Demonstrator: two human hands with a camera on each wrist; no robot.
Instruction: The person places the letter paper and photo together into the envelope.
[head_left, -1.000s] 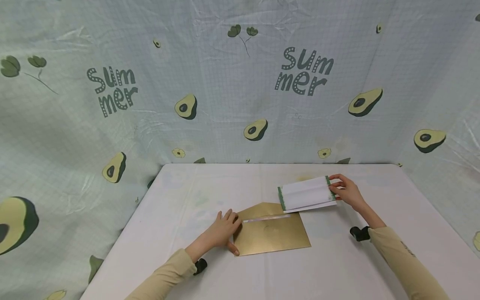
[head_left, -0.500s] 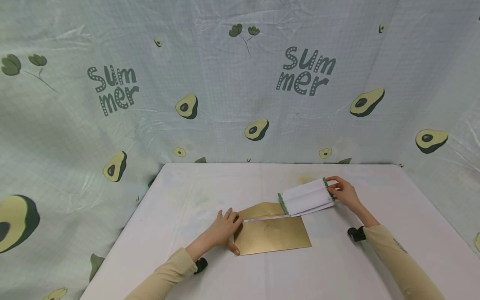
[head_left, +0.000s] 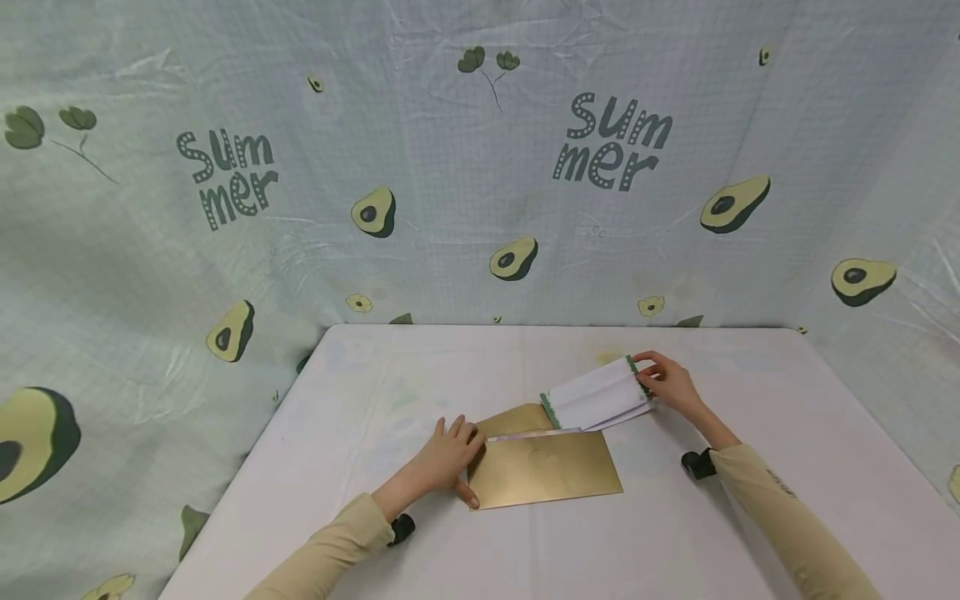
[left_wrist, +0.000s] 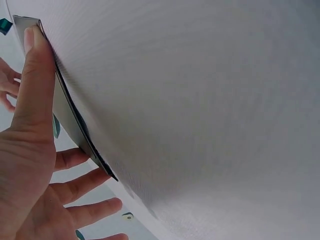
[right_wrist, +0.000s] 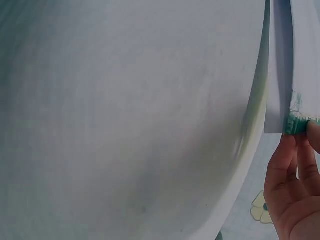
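A gold envelope (head_left: pixel 543 473) lies on the table with its flap pointing away, its mouth a pale slit. My left hand (head_left: pixel 442 463) spans its left end; in the left wrist view the thumb (left_wrist: pixel 36 82) presses on the envelope (left_wrist: pixel 67 112) and other fingers, fairly straight, touch its far side. A folded white sheet of paper (head_left: pixel 592 398) with green decorated ends slants over the flap, its near left corner at the mouth. My right hand (head_left: pixel 669 387) pinches the sheet's right green end. In the right wrist view, thumb and fingers hold that end of the paper (right_wrist: pixel 306 60).
A white cloth covers the table (head_left: pixel 405 375). Behind it hangs a pale curtain (head_left: pixel 435 167) printed with avocados and "summer" lettering. Dark wrist cameras sit below the left wrist (head_left: pixel 401 530) and the right wrist (head_left: pixel 698 463).
My right hand has moved left with the folded paper, which now slants more and covers more of the flap. The left hand and the envelope have stayed in place.
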